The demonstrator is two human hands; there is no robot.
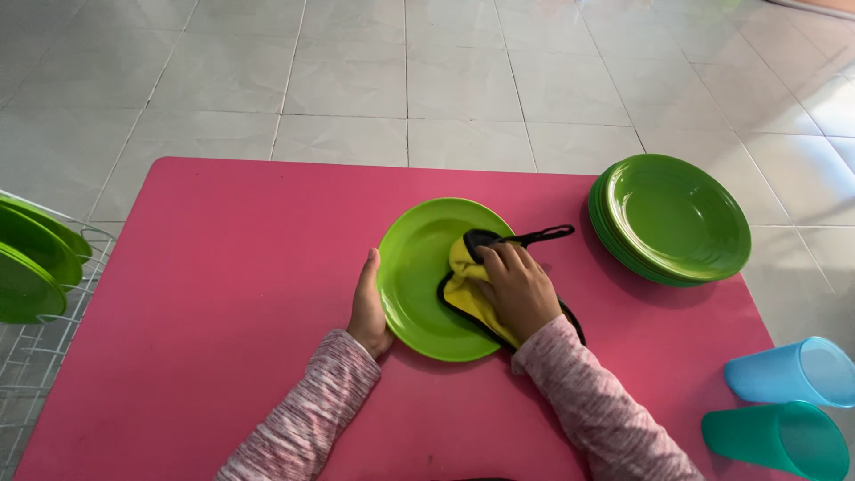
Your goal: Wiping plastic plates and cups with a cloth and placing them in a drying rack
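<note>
Two hands: both work at one lime-green plate lying flat near the middle of the pink table.
Left hand: it rests against the plate's left rim, thumb along the edge; the other fingers are tucked out of sight, so their spread cannot be told.
Right hand: fingers curled and pressed together on a yellow cloth with black trim, pushing it onto the plate's right half.
Cloth: partly hidden under the hand; a black loop sticks out past the plate's rim.
Stack of green plates: at the table's right edge, well apart from the hands.
Two plastic cups: blue cup and teal cup lie on their sides, cut off at lower right.
Wire rack: at left, holding upright green plates, cut off by the frame.
Sleeves: mottled pink, covering both forearms.
</note>
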